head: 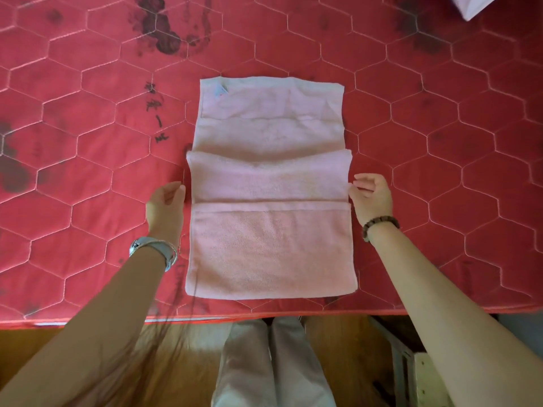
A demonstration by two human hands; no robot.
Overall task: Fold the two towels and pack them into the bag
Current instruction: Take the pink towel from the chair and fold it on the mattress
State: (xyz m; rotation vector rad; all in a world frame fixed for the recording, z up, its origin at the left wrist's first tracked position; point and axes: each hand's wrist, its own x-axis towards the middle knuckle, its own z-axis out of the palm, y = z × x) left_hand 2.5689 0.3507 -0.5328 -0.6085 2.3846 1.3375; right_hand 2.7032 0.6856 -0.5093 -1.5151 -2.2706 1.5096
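A pink towel (270, 245) lies lengthwise on the red quilted mattress (88, 171). Its near end is folded up, with the hem across the middle. A raised fold (269, 174) runs crosswise just beyond the hem. The far part (270, 113) is paler and has a small blue tag (219, 90) at its left corner; I cannot tell whether it is a second towel. My left hand (166, 202) pinches the towel's left edge at the fold. My right hand (372, 195) pinches the right edge at the same height. A pale object (473, 5), perhaps the bag, is cut off at the top right.
Dark stains (164, 33) mark the far side of the mattress. Its near edge (205, 318) runs across the lower view, with wooden floor (35, 348) and my legs (273, 362) below. A metal frame (411, 365) stands at the bottom right.
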